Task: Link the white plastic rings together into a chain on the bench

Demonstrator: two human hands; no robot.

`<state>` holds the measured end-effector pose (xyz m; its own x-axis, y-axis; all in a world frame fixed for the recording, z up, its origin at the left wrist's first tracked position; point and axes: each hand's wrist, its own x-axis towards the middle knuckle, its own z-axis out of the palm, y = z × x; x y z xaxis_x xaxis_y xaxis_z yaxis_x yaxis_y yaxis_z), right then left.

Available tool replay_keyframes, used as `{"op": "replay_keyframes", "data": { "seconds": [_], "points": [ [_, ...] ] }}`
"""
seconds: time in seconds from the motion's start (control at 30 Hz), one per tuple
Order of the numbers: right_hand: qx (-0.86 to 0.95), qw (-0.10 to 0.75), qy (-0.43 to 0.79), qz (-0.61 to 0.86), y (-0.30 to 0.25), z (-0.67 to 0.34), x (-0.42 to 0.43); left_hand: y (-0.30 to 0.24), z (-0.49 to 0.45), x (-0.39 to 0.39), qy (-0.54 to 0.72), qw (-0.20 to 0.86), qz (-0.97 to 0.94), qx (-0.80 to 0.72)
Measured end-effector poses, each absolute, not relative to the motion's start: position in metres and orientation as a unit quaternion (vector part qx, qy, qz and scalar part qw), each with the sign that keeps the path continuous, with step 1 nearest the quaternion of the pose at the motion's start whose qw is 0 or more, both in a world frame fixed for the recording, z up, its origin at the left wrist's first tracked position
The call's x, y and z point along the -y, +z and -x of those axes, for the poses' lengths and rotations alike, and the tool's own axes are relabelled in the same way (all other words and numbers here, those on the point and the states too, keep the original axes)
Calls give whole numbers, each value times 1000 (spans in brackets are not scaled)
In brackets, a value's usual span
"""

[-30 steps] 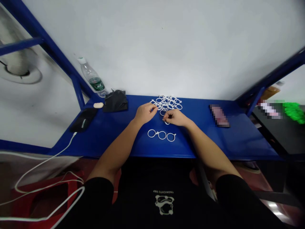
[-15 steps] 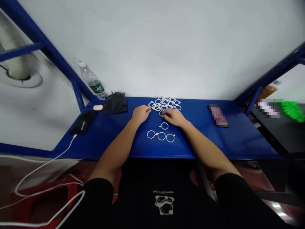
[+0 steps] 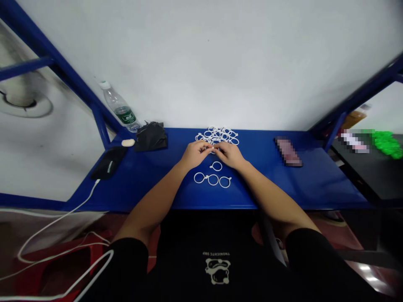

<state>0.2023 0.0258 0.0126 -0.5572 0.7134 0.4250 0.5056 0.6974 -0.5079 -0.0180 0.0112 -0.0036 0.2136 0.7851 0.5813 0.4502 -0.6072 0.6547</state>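
Observation:
My right hand (image 3: 232,155) pinches a white curtain ring (image 3: 213,152), held low over the blue tabletop (image 3: 185,191). My left hand (image 3: 197,154) meets it from the other side, thumb and fingers pressed together at the ring's upper edge. A tiny white bit shows where the fingertips come together, too small to make out. Just behind the hands lies a heap of white rings (image 3: 217,134), each with a little eyelet, partly hidden by the fingers. Nearer to me rest a single ring (image 3: 216,166) and a row of three rings (image 3: 213,180).
At the left are a black bag (image 3: 151,137), a plastic bottle (image 3: 121,109) against the wall, a small cream-coloured object (image 3: 127,143) and a black device (image 3: 110,161) with a white cable (image 3: 90,195). A blurred-out phone (image 3: 288,152) lies right. Blue frame bars flank the table.
My left hand has moved right and now meets my right hand at the ring. The right hand has barely shifted. The separate rings in front lie as before.

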Motion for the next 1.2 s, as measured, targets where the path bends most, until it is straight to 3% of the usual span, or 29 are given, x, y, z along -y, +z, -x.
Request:
{"op": "replay_keyframes", "data": {
  "seconds": [0.2,0.47,0.6,0.7,0.87,1.2],
  "points": [
    [883,265,151,356,11,-204,-26,-6,17,-15,485,196,-756,-394],
    [870,293,202,342,16,-201,-22,6,21,-12,460,150,-793,-371],
    [894,209,220,329,19,-210,-32,2,25,-12,367,160,-837,-373],
    [890,174,172,386,20,-230,-49,-5,22,-11,289,172,-872,-354],
    [811,210,63,543,14,-265,-75,-6,13,-4,257,177,-883,-350],
    [791,149,61,591,4,-254,-76,-2,2,8,237,213,-896,-309]
  ]
}}
